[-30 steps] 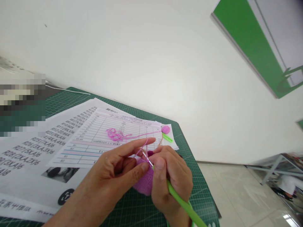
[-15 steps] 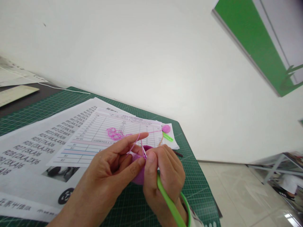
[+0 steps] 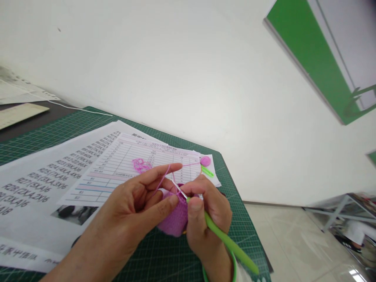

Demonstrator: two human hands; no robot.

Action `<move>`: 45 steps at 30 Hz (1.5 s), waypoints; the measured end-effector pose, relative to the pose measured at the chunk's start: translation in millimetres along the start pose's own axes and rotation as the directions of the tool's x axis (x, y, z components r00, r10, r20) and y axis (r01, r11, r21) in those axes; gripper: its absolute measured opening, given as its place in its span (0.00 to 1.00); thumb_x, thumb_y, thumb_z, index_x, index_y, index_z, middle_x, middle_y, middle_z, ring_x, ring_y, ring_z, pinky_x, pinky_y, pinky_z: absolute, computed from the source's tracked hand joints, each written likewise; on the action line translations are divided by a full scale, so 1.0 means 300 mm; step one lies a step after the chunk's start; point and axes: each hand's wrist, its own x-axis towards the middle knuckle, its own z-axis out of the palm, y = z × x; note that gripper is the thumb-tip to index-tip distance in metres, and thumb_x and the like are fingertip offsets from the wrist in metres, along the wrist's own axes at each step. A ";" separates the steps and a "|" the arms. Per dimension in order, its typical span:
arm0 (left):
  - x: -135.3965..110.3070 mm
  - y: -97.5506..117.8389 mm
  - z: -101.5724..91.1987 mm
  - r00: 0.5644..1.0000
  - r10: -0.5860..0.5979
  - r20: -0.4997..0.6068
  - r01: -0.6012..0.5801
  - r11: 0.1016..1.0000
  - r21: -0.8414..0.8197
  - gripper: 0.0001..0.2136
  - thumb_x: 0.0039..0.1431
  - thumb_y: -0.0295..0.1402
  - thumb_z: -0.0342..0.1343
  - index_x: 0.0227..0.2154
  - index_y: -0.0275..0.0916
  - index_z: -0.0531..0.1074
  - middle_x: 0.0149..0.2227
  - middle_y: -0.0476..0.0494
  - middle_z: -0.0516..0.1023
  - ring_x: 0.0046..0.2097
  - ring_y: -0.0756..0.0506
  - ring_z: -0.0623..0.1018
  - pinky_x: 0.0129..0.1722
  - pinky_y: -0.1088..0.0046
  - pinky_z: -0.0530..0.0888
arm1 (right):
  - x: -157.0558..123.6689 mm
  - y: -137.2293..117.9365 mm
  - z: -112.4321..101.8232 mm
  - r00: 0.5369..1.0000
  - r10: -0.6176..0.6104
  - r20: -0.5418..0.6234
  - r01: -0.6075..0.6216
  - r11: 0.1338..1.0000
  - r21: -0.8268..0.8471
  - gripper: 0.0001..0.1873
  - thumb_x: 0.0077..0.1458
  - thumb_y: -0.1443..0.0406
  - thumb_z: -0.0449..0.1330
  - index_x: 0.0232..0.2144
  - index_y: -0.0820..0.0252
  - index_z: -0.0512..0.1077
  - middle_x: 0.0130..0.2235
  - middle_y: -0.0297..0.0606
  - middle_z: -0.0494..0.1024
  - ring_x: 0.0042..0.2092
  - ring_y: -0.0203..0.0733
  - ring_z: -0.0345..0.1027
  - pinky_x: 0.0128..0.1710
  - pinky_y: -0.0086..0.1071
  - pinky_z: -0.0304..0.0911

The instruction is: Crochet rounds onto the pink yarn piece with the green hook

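My left hand (image 3: 147,203) pinches the upper edge of a pinkish-purple crochet piece (image 3: 174,221) between thumb and fingers. Over its raised index finger runs a strand of pink yarn. My right hand (image 3: 208,213) is closed around a crochet hook (image 3: 232,244) with a thick green handle. The hook's metal shaft slants up and left across the top of the piece, its tip near the yarn. From my left index finger the strand leads to a small pink yarn ball (image 3: 205,161). Part of the crochet piece is hidden behind my fingers.
Printed sheets (image 3: 88,156) with row notes and a table lie on a green cutting mat (image 3: 241,231). Loose pink yarn (image 3: 141,165) rests on them, with a bright green clip-like item (image 3: 207,171) by the ball. A white wall (image 3: 176,78) rises behind; tiled floor (image 3: 282,231) is at right.
My right hand has shifted slightly right and turned, so more of the hook's metal shaft and green handle shows. More of the crochet piece is visible below my fingers.
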 end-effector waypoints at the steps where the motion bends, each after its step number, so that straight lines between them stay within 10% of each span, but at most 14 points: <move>1: -0.001 -0.002 -0.006 1.000 -0.003 0.016 0.003 1.000 0.008 0.22 0.49 0.36 0.69 0.50 0.52 0.77 0.25 0.52 0.77 0.36 0.44 0.80 0.34 0.77 0.77 | 0.003 -0.001 -0.010 0.999 0.030 0.028 -0.032 0.998 0.046 0.15 0.65 0.56 0.51 0.31 0.57 0.70 0.27 0.29 0.73 0.29 0.30 0.65 0.29 0.27 0.59; 22: -0.030 -0.020 -0.054 0.983 -0.151 0.104 0.140 0.985 0.102 0.28 0.48 0.39 0.69 0.54 0.51 0.74 0.37 0.40 0.84 0.45 0.32 0.82 0.32 0.69 0.79 | 0.027 -0.031 -0.078 0.973 0.162 0.162 -0.180 0.978 0.106 0.15 0.62 0.64 0.55 0.22 0.59 0.65 0.21 0.26 0.64 0.24 0.27 0.57 0.24 0.27 0.54; 37: -0.022 -0.015 -0.048 0.965 -0.195 0.178 0.208 0.977 -0.055 0.26 0.46 0.35 0.71 0.51 0.54 0.77 0.30 0.46 0.82 0.33 0.42 0.80 0.30 0.75 0.76 | 0.021 -0.036 -0.089 0.931 0.260 0.257 -0.324 0.913 0.247 0.07 0.57 0.63 0.61 0.26 0.53 0.71 0.25 0.27 0.74 0.27 0.31 0.65 0.28 0.28 0.62; 45: -0.022 -0.019 -0.051 0.943 -0.216 0.254 0.245 0.966 -0.087 0.27 0.48 0.33 0.70 0.53 0.52 0.75 0.30 0.47 0.80 0.29 0.47 0.77 0.27 0.78 0.73 | 0.023 -0.040 -0.091 0.931 0.295 0.216 -0.335 0.924 0.185 0.18 0.63 0.62 0.54 0.20 0.60 0.67 0.21 0.29 0.68 0.25 0.29 0.59 0.25 0.27 0.54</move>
